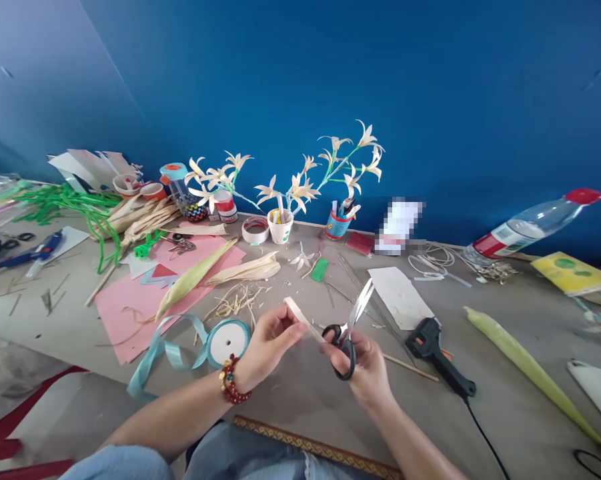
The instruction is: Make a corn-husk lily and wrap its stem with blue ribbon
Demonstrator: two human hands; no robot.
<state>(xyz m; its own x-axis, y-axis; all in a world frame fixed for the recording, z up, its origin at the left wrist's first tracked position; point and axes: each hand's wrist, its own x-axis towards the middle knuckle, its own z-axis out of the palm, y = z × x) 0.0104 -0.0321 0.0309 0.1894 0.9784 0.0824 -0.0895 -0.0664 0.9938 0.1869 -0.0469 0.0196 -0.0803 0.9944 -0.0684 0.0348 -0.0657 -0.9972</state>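
Between the fingertips of my left hand (275,340) is a narrow pale strip (300,316), which looks like dried corn husk. Its lower right end reaches the fingers of my right hand (363,373). That hand also grips black-handled scissors (354,320), their blades pointing up and slightly parted, away from the strip. A spool of light blue ribbon (227,343) lies beside my left wrist, with loose ribbon trailing left. Beyond my hands are a loose pale flower (301,259), a small green piece (319,269) and thin husk shreds (237,301).
A black glue gun (440,357) with its cord lies right of my hand, near a long green husk (525,363). Pale flowers stand in a white cup (280,228) by the blue wall. Pink paper (125,313), husks and a plastic bottle (535,223) are around.
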